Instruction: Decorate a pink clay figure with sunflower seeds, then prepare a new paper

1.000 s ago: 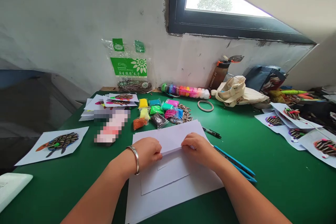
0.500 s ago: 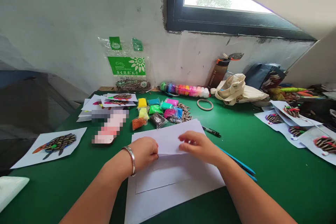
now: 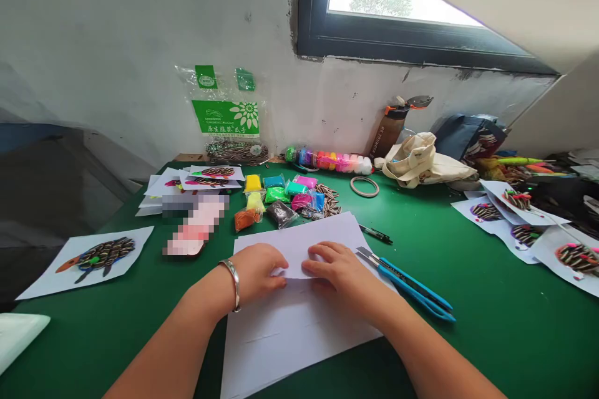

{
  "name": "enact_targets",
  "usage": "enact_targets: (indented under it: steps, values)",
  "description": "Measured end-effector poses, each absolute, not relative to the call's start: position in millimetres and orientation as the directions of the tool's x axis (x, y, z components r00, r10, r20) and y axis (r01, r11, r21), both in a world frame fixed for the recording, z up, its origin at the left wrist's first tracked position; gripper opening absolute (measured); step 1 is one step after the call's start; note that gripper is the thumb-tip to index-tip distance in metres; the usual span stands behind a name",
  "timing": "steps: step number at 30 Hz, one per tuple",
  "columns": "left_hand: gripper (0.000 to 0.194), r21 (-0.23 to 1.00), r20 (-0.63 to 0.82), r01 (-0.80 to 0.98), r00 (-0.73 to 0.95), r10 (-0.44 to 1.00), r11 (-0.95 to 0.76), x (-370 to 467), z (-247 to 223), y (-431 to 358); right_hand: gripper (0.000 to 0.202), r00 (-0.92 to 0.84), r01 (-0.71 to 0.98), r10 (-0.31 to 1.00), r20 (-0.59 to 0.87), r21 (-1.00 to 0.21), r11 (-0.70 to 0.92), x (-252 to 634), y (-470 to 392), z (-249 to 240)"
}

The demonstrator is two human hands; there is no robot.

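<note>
White paper sheets (image 3: 276,336) lie on the green table in front of me. My left hand (image 3: 257,271) pinches the near edge of the upper sheet (image 3: 290,240) between curled fingers and thumb; a silver bangle is on that wrist. Close beside it, my right hand (image 3: 344,274) has its fingers over the same edge and its thumb below it, so the edge lies between them. To the right of the right hand lies a slim blue-handled tool (image 3: 416,290) with a metal tip. A black pen (image 3: 377,234) rests by the sheet's far right corner.
Behind the paper are coloured clay packets (image 3: 276,194) and loose sunflower seeds (image 3: 330,199). A tape roll (image 3: 364,186), bottle (image 3: 390,128) and cloth bag (image 3: 416,159) stand farther back. Seed pictures lie left (image 3: 100,259) and right (image 3: 526,235). A seed bag (image 3: 229,118) leans on the wall.
The upper sheet's near edge has come down nearer the lower sheets. My right hand has moved slightly left and down onto that edge, uncovering more of the blue-handled tool.
</note>
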State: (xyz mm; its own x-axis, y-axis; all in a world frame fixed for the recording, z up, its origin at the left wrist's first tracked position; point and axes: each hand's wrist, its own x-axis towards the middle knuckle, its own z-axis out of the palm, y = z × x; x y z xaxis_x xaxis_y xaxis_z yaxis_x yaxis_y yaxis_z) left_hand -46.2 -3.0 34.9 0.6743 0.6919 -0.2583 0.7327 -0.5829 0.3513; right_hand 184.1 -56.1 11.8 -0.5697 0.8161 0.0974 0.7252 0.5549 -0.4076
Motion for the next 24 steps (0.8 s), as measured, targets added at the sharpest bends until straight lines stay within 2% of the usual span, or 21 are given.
enact_targets:
  steps: [3,6,12,19,24]
  values:
    - [0.045,0.310,-0.305,0.754,0.656,0.691,-0.580,-41,39,-7,0.025,-0.568,0.753,0.818,0.097,-0.340,0.563,181,-54,8]
    - [0.052,0.236,-0.344,0.761,0.647,0.680,-0.604,-33,45,-11,0.025,-0.558,0.775,0.824,0.095,-0.295,0.559,179,-53,9]
    - [0.039,0.195,-0.292,0.739,0.671,0.681,-0.645,-29,38,-10,0.015,-0.518,0.811,0.850,0.093,-0.260,0.523,171,-52,7]
    - [0.018,0.219,-0.239,0.706,0.708,0.664,-0.674,-32,32,-8,0.015,-0.566,0.704,0.809,0.157,-0.417,0.574,186,-48,3]
    - [0.023,0.287,-0.189,0.690,0.721,0.666,-0.665,-36,31,-7,0.022,-0.566,0.643,0.788,0.244,-0.468,0.607,194,-41,-9]
